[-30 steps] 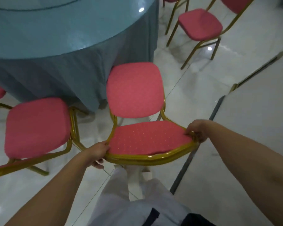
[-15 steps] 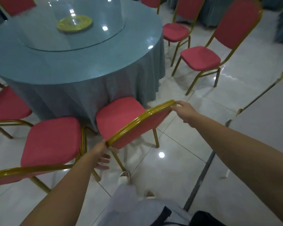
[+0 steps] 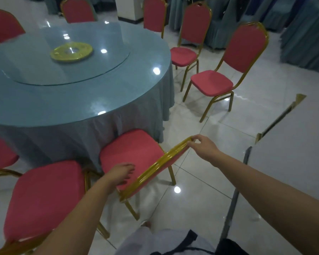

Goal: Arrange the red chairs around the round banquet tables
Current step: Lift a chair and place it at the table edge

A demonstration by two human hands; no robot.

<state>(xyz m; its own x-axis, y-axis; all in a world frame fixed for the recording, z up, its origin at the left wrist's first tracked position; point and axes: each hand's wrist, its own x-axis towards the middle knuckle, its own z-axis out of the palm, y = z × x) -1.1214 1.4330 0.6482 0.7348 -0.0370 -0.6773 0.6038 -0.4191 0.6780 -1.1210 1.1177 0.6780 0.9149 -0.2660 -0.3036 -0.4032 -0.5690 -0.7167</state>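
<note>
A red chair (image 3: 133, 151) with a gold frame stands on its legs at the near edge of the round banquet table (image 3: 81, 100), its seat partly under the blue cloth. I see its back edge-on as a gold rail. My right hand (image 3: 203, 147) pinches the right end of that rail with thumb and fingers. My left hand (image 3: 121, 174) hovers by the rail's left part over the seat, fingers relaxed, holding nothing. Another red chair (image 3: 44, 199) stands close on the left, almost touching.
Two red chairs (image 3: 210, 83) (image 3: 182, 56) stand apart from the table at the right, and more ring its far side. A glass turntable with a gold disc (image 3: 71, 51) tops the table. A grey panel (image 3: 293, 144) borders the right. The white tiled floor is glossy.
The chair went from tilted towards me to standing at the table. My left hand has let go of the rail's left end. My right hand stays on the right end.
</note>
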